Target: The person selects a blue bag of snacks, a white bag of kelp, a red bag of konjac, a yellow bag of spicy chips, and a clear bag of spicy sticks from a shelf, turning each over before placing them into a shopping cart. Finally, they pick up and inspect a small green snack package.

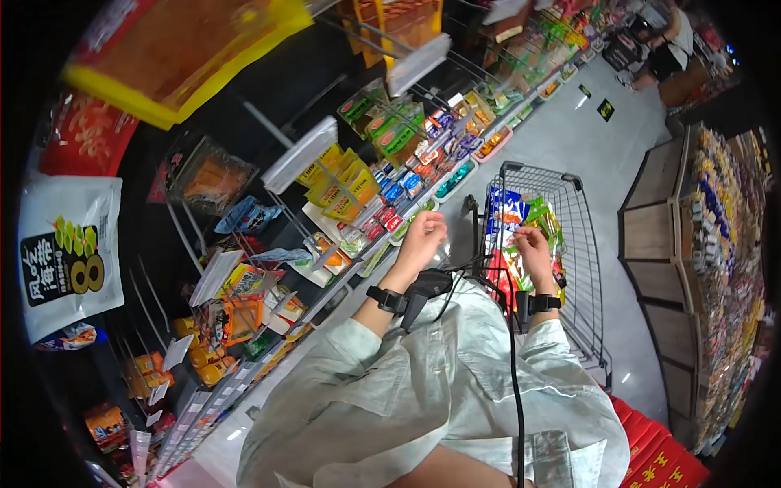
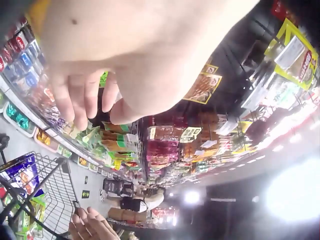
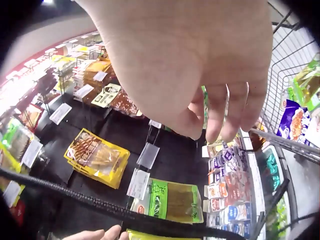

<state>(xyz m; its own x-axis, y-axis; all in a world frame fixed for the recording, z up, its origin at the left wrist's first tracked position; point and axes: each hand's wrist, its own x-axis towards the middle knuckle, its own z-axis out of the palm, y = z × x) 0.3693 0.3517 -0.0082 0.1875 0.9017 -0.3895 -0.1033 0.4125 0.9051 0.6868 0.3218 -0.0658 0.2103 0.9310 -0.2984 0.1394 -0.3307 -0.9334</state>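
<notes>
My left hand is raised beside the snack shelf, its fingers loosely bent and nothing in them. Just beyond it are small red and blue snack packs and hanging yellow pouches. My right hand hovers over the shopping cart, also without anything in its grasp. Inside the cart lie a blue-and-white bag, a green bag and a red pack. In the right wrist view, the fingers hang relaxed in front of the shelf.
Hooks with price tags jut out from the rack on the left. A display stand packed with goods rises at the right. Red boxes sit low at the right. Farther down the aisle is a person.
</notes>
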